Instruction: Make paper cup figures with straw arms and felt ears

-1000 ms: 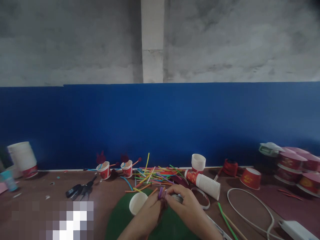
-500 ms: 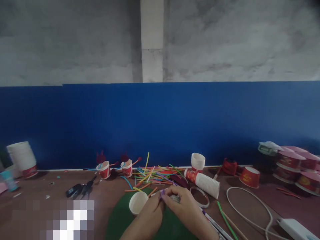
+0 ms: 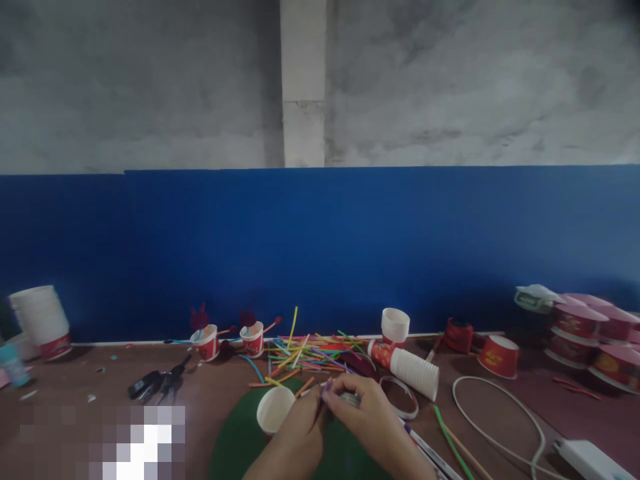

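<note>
My left hand (image 3: 301,427) and my right hand (image 3: 364,412) meet above a round green mat (image 3: 233,437). A small purple piece (image 3: 326,388) shows where the fingertips come together. My right thumb and forefinger pinch it. The fingers of my left hand curl in and are mostly hidden behind its back, so what they hold is not plain. A greyish thing (image 3: 351,399), too small to name, shows inside my right hand. Just left of my hands an open white paper cup (image 3: 276,408) stands on the mat.
Colourful thin sticks (image 3: 310,353) lie piled behind the mat. Two decorated cups (image 3: 253,340) stand to their left, near black-handled scissors (image 3: 163,381). Rightward lie a stack of paper cups (image 3: 413,372), a white cable (image 3: 500,387) and red paper bowls (image 3: 577,327).
My hands stay together around the purple piece, with only a slight shift. The whole view has moved a little; nothing on the table is rearranged.
</note>
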### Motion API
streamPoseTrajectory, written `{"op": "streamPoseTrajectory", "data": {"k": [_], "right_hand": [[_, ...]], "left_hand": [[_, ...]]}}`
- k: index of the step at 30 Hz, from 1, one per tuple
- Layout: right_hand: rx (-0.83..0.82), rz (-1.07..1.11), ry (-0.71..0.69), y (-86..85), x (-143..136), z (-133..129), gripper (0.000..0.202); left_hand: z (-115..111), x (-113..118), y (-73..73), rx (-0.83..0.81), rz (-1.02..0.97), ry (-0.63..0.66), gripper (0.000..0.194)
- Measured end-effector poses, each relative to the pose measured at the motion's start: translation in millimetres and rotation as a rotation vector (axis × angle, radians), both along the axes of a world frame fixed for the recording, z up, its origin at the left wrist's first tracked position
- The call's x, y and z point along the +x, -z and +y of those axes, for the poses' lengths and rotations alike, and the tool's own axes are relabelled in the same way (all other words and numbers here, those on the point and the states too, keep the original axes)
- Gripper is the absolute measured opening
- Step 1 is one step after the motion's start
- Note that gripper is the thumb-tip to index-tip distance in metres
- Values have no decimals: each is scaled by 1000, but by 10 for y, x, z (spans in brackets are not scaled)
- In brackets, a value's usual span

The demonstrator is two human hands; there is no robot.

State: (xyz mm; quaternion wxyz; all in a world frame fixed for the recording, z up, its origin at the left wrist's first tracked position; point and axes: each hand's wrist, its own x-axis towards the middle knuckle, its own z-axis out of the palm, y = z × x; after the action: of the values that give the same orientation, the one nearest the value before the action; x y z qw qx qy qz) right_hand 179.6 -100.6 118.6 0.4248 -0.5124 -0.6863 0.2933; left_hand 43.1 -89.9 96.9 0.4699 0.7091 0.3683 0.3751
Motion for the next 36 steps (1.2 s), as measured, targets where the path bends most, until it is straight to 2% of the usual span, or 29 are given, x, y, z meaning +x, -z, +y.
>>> {"op": "streamPoseTrajectory", "data": {"k": [3,6,8,11,12,17,23,25,27,29,31,33,36], "right_hand": [[-21,33,-24,-14,13,-13,22],[-97,99,-71,-29,64,-9,24],[-55,103,-5,-38,105,12,28],[143,37,180,-37,143,61,28],[182,13,195,-32,144,77,27],[121,8,61,9,88,107,24],[47,78,7,4,58,108,28],[61,100,41,-9,90,116,30],[79,135,89,-20,135,113,32],[55,139,85,-29,169,92,33],[-2,93,27,-33,166,55,31],[-34,43,-34,-32,126,16,26],[-11,0,-51,-24,44,-13,23]], "left_hand": [[5,-3,-7,-47,-29,8,45],[11,2,20,-222,-68,37,52],[14,4,52,-387,-74,45,54],[8,-11,95,-567,-62,110,52],[5,-22,102,-598,-62,154,51],[-36,-85,47,-688,-142,334,43],[-111,-83,-61,-726,-295,475,42],[-103,-62,-53,-758,-296,430,43],[-69,-34,-31,-744,-243,279,44],[-21,-1,-9,-650,-182,101,49],[21,27,5,-495,-158,-4,53],[40,43,11,-368,-134,-10,57],[30,44,21,-251,-71,6,62]]}}
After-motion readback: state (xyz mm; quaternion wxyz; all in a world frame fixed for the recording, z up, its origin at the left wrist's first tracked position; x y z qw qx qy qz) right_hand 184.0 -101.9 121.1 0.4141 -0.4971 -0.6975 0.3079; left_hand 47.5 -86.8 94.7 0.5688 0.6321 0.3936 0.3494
